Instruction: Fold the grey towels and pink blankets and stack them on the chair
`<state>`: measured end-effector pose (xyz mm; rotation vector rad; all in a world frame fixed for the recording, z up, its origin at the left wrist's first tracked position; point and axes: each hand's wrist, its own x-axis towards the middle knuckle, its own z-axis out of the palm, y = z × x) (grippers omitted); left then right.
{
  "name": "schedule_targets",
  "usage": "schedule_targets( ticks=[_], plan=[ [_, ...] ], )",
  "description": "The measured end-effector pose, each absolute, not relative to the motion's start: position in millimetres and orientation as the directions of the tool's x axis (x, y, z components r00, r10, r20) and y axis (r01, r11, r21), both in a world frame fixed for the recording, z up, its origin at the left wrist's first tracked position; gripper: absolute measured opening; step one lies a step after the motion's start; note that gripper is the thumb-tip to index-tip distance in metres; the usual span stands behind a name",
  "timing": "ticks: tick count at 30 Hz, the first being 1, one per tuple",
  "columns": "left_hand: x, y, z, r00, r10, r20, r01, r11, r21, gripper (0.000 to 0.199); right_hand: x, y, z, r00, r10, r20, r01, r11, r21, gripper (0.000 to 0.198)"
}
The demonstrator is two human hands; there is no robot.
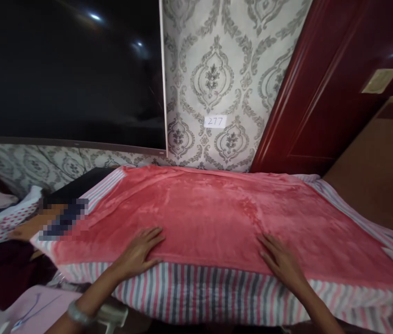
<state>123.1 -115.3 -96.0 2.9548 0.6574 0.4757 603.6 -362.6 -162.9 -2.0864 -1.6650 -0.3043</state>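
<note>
A red plush blanket lies spread over a surface on top of a striped cloth, whose pink, grey and white stripes hang down at the front. My left hand rests on the blanket's front left part, fingers stretched out and thumb near the striped edge. On the right, my right hand lies on the blanket with its fingers extended forward. Neither hand grips anything. Shallow creases and darker brushed patches show in the plush.
Behind stands a patterned wall with a paper label marked 277. A large dark television screen is at left, a dark red door at right. A brown panel borders the right side. A pink stool or chair stands front left.
</note>
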Motion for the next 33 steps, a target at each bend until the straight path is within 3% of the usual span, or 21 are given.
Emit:
schedule_targets(
  ticks=[2,6,17,25,33],
  plan=[
    [113.0,-119.3,-102.3,0.876,0.358,0.323,0.355,-0.932,0.070,0.068,596.9,-384.1,-161.1,0.187,0.871,0.454,0.973,-0.102,-0.206,0.052],
    [111.0,-117.0,-109.5,0.861,0.312,0.403,0.341,-0.940,0.000,0.050,589.3,-414.9,-154.7,0.103,0.879,0.465,0.987,-0.031,-0.160,0.061],
    [124.1,-101.2,-107.3,0.800,0.297,0.522,0.381,-0.923,-0.059,0.037,601.9,-426.7,-145.9,0.109,0.841,0.531,0.985,-0.021,-0.169,0.040],
    [132.3,-106.6,-78.2,0.711,0.456,0.535,0.429,-0.885,0.182,0.030,604.8,-415.1,-146.4,0.218,0.796,0.565,0.956,-0.058,-0.288,0.036],
    [135.4,-106.7,-59.3,0.673,0.516,0.530,0.430,-0.856,0.287,0.032,617.3,-404.2,-113.8,0.376,0.716,0.587,0.914,-0.183,-0.362,0.033]
  ],
)
